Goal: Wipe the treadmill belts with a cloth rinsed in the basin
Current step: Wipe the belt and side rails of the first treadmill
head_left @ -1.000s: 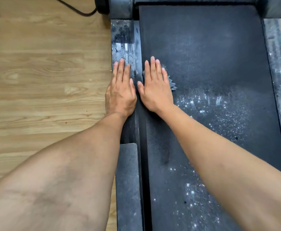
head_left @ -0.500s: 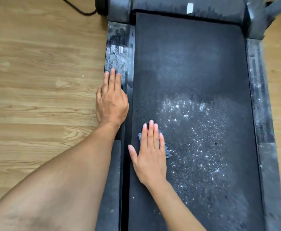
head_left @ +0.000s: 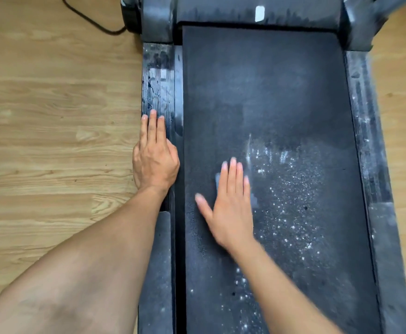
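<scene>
The dark treadmill belt (head_left: 269, 80) runs away from me, with a wet, glittering patch (head_left: 293, 189) right of its middle. My right hand (head_left: 230, 208) lies flat on the belt, fingers together, and presses a small grey-blue cloth (head_left: 217, 179) under the palm. Only the cloth's edges show beside the fingers. My left hand (head_left: 155, 160) rests flat on the wet left side rail (head_left: 158, 75) and holds nothing. The basin is not in view.
Wooden floor (head_left: 52, 116) lies to the left of the treadmill. A black cable (head_left: 88, 18) loops on the floor at the far left corner. The dusty right side rail (head_left: 366, 141) and the motor cover (head_left: 257, 10) border the belt.
My right hand slid the cloth back toward me from beside the left hand, then a little forward and to the right. The left hand stayed on the rail.
</scene>
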The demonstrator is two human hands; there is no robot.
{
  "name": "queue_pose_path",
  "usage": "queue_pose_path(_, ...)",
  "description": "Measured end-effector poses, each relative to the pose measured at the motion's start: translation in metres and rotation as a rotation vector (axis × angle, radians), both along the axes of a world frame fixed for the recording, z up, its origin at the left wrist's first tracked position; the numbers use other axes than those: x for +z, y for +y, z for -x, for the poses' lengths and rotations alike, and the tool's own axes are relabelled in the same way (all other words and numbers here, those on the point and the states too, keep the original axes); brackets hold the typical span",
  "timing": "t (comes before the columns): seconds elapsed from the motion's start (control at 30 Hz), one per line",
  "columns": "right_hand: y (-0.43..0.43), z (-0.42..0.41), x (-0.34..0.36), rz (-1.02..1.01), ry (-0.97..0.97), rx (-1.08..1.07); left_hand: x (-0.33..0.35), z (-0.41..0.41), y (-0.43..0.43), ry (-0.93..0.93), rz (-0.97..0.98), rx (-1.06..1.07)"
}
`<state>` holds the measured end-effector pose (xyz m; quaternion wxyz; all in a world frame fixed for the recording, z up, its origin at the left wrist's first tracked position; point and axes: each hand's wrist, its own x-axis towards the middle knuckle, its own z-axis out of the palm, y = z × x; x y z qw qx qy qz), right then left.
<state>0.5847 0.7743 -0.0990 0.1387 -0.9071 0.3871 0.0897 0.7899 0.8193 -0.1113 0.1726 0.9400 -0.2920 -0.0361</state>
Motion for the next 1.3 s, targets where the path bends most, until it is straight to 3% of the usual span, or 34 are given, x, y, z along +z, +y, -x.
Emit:
queue_pose_path(0.1, 0.062, 0.063, 0.003, -0.048, 0.043, -0.035, 0.002, 0.000, -0.001, 0.018, -0.017, 0.002)
queue_pose_path(0.17, 0.062, 0.062, -0.003, -0.033, 0.070, -0.055, 0.001, -0.001, 0.000, 0.025, -0.024, 0.002)
queue_pose_path(0.4, -0.081, -0.084, -0.009, 0.081, -0.027, -0.125, -0.001, -0.001, -0.001, 0.024, -0.031, -0.010)
queue_pose_path(0.53, -0.144, -0.134, -0.003, 0.032, -0.012, -0.146, 0.001, -0.001, -0.001, 0.029, -0.028, -0.006)
queue_pose_path(0.9, 0.024, 0.087, 0.006, -0.060, 0.111, -0.088, 0.012, 0.001, -0.001, 0.065, -0.039, -0.010)
queue_pose_path(1.0, -0.007, 0.052, 0.000, -0.019, 0.071, -0.080, 0.007, 0.001, -0.001, 0.049, -0.019, -0.003)
queue_pose_path(1.2, -0.150, -0.081, -0.003, 0.025, -0.026, -0.077, 0.000, 0.000, 0.003, -0.004, 0.018, -0.036)
queue_pose_path(1.3, -0.167, -0.087, 0.002, -0.002, -0.010, -0.032, 0.002, 0.008, 0.006, -0.034, 0.011, -0.152)
